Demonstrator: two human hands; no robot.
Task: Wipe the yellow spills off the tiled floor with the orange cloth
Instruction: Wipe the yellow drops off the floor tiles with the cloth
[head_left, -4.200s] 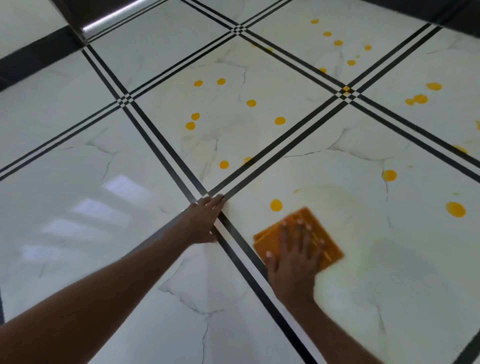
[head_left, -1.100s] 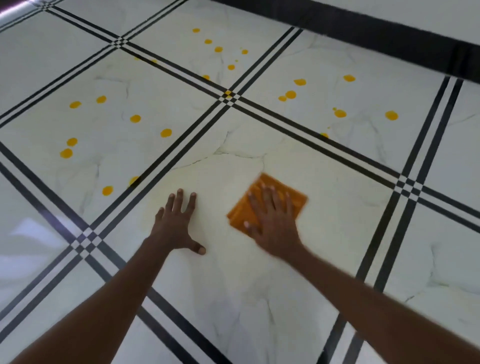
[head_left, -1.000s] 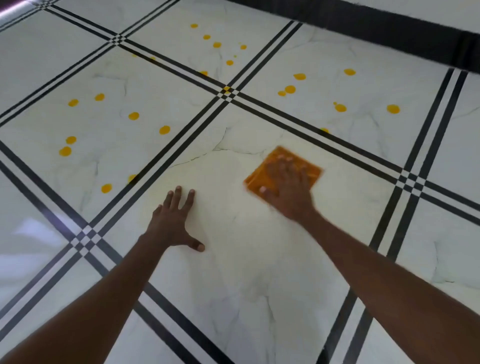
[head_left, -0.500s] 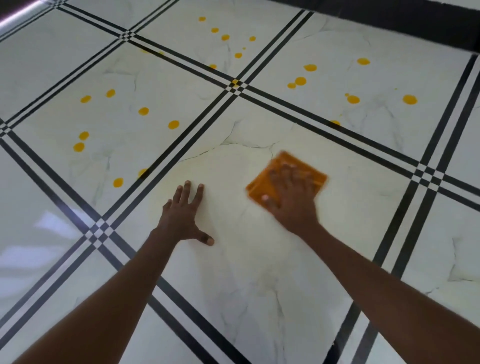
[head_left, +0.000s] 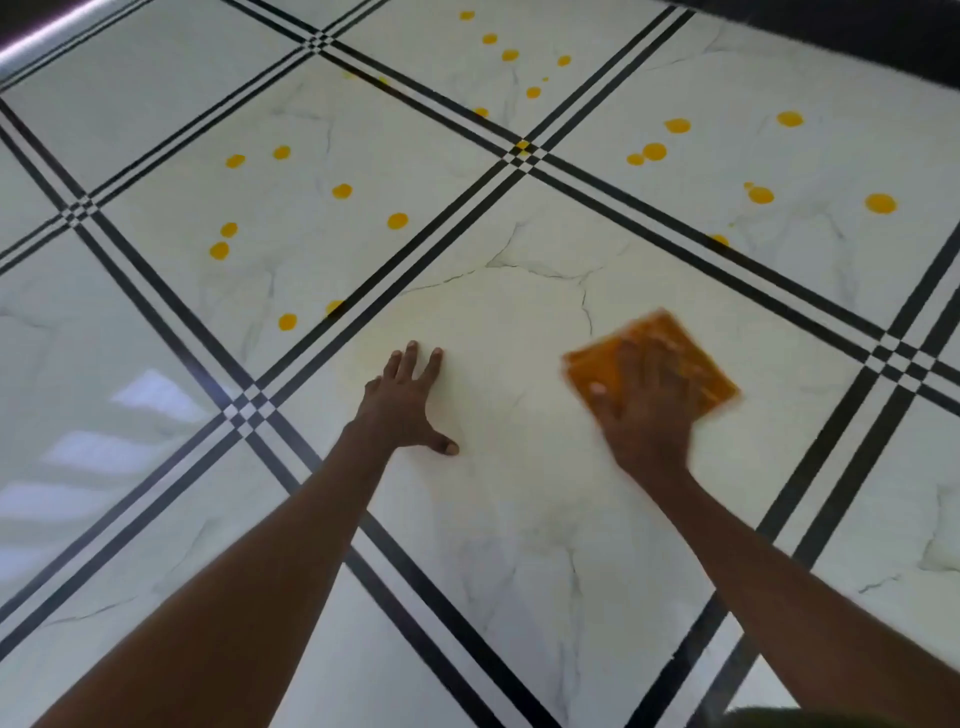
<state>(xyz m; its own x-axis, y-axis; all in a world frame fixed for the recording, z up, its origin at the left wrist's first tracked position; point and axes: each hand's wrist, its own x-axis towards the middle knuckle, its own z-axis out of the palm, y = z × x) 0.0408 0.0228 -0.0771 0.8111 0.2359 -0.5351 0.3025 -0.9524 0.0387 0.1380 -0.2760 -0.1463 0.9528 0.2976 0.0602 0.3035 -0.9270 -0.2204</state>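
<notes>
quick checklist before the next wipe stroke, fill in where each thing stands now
1. Right hand flat on the orange cloth: ok, palm and fingers press it to the floor.
2. Left hand braced clear of the cloth: ok, spread on the tile, apart from it.
3. Tile under the hands free of drops: ok, only a faint pale film shows.
4. Neighbouring tiles clean: not ok, yellow spills left of the cloth and more ahead of it.
5. Drop on the black grout line: not ok, unwiped.
6. Cloth clean enough to use: cannot tell, blurred.
</notes>
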